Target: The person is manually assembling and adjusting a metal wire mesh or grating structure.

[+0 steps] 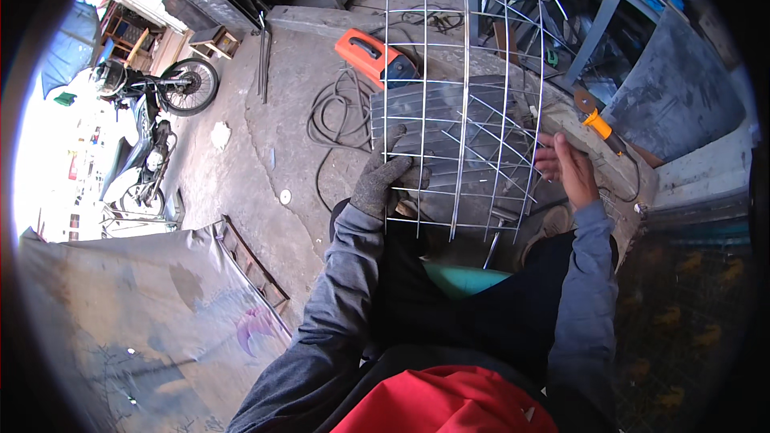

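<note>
- Wire grid (466, 81), pale metal rods, one unit: located between the two hands, extended mostly ahead of the fingers; its near edge is set a little closer to the body than the left fingers.
- Left hand (383, 179), grey-gloved: placed at the grid's left edge; its fingers are closed about the rods there, partly hidden by glove and wire.
- Right hand (573, 172), bare: placed beside the grid's right edge; thumb and fingers are held apart, fingertips turned toward the outer rod. Whether it is touched cannot be told.
- Angle grinder (597, 124), yellow and dark: laid right of and ahead of the right fingers, well clear of them.
- Machine (370, 58), orange, handled: stood ahead of the left fingers, seen partly behind the grid.
- Cable (315, 132), coiled: laid left of and ahead of the left fingers.
</note>
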Tool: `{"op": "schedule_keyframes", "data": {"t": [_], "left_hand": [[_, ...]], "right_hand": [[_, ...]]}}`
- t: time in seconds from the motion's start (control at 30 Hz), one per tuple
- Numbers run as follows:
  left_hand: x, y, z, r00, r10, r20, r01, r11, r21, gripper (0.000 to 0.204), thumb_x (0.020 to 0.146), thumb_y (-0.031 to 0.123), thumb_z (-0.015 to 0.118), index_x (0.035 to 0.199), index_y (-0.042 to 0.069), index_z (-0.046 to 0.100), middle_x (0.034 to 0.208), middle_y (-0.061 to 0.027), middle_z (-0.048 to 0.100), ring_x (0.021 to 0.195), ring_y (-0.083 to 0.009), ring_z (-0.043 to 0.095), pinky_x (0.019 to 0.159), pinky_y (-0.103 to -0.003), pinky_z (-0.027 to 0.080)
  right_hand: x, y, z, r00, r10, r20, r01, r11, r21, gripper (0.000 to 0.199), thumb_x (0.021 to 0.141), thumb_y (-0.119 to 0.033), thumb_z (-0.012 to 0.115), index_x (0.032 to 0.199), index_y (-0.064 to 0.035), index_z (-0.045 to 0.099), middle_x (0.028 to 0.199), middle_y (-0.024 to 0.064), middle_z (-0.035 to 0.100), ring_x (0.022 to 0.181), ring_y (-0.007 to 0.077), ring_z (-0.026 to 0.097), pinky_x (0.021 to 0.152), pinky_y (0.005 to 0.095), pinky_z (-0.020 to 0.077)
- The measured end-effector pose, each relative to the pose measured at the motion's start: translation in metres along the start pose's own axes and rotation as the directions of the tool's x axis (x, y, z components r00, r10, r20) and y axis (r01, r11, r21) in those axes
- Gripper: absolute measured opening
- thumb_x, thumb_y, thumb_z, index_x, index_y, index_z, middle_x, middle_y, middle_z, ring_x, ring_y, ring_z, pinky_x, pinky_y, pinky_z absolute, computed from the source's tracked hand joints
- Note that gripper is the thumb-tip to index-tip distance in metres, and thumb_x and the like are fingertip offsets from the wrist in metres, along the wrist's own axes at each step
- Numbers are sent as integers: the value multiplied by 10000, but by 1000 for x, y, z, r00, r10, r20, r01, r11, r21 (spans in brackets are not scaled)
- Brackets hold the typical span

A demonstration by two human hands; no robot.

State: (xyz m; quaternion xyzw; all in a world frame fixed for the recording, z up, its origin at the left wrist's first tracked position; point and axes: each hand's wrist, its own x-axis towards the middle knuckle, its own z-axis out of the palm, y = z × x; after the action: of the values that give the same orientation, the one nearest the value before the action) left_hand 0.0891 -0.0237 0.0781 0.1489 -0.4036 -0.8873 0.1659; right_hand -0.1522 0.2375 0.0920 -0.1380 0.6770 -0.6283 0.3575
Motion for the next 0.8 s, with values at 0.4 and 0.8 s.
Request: {"op": "schedule_keyframes", "data": {"t": [0.4, 0.8], "left_hand": [[16, -20, 12, 975, -63, -211, 154, 881, 448, 191, 887, 200, 720, 872, 109, 553, 737, 12, 568, 613, -79, 497, 560, -234, 403], [24, -42, -1, 904, -34, -426, 371, 555, 745, 371, 800, 390, 792, 728, 93, 581, 666, 2, 558, 627, -110, 500, 577, -306, 418]], "right_hand": [[-2, 29, 8, 981, -155, 116, 175, 967, -183, 278, 905, -222, 714, 1012, -30, 544, 794, 0, 595, 701, 44, 524, 604, 214, 434], [8, 43, 11, 994, 104, 41, -79, 915, -396, 331, 837, -262, 760, 932, -12, 565, 792, 44, 621, 659, 85, 579, 508, 253, 474]]}}
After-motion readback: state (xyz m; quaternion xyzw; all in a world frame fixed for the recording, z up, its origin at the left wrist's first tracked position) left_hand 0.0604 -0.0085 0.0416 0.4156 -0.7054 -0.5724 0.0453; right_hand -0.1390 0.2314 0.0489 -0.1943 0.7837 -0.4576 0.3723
